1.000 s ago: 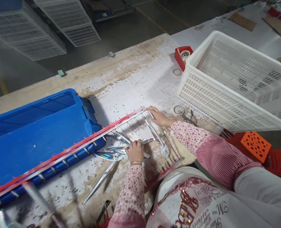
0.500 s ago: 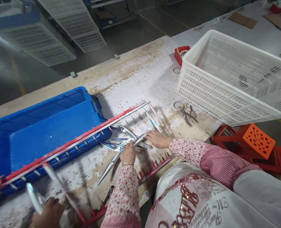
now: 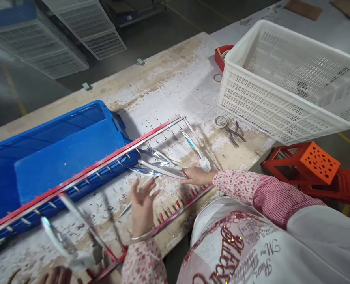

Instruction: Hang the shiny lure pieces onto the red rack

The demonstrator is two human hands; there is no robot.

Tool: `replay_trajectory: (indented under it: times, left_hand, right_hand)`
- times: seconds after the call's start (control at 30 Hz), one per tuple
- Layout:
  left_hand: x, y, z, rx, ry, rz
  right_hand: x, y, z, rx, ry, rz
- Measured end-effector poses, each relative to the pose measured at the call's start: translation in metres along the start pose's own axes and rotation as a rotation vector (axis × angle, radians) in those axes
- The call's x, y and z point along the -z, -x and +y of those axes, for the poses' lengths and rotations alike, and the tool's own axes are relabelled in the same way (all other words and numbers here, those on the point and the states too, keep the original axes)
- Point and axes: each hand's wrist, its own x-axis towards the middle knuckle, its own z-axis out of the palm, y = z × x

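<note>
My right hand (image 3: 194,176) is closed on the ends of a bunch of shiny iridescent spike pieces (image 3: 158,165) that lie across a long red-edged rack frame (image 3: 112,157) on the worn table. My left hand (image 3: 142,207) hovers open, fingers spread, just below the spikes and above one loose silver spike (image 3: 127,208). Another iridescent piece (image 3: 192,146) still hangs in the frame near its right end. A second red rail (image 3: 180,207) runs along the table's near edge.
A blue bin (image 3: 56,154) sits under the frame at left. A white slotted crate (image 3: 290,79) stands at right, with pliers and a tape ring (image 3: 231,130) before it. Orange stools (image 3: 311,165) are beside the table. Another person's hand (image 3: 56,274) handles spikes at bottom left.
My left hand has let go of the spikes and opened, moving down and left. My right hand came from the frame's corner to grip the bunch.
</note>
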Motion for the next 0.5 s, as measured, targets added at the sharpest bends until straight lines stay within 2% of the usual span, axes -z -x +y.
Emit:
replay_trajectory:
  times: [0.07,0.1,0.17,0.2,0.27,0.33,0.43,0.5]
  left_hand:
    - [-0.023,0.011,-0.03,0.093,0.015,-0.127]
    - [-0.033,0.016,-0.044,0.144,0.019,-0.152]
    - [-0.047,0.024,-0.064,0.218,0.101,-0.091]
    - [-0.049,0.026,-0.07,0.228,0.161,-0.018]
    - [-0.04,0.024,-0.075,0.214,0.277,0.142]
    - [-0.024,0.018,-0.075,0.193,0.356,0.223]
    - [-0.005,0.011,-0.074,0.174,0.391,0.169]
    - [-0.005,0.012,-0.078,0.168,0.363,0.167]
  right_hand:
    - [-0.008,0.013,-0.014,-0.035,-0.027,-0.034]
    - [-0.012,0.02,-0.018,-0.007,-0.026,-0.052]
    - [-0.02,0.035,-0.017,0.059,-0.02,-0.048]
    - [-0.023,0.043,-0.012,0.042,-0.022,-0.013]
    - [-0.028,0.056,0.004,-0.109,-0.061,0.086]
    - [-0.036,0.065,0.021,-0.292,-0.133,0.113]
    - [-0.053,0.067,0.035,-0.376,-0.18,-0.024]
    - [-0.065,0.064,0.034,-0.355,-0.147,-0.085]
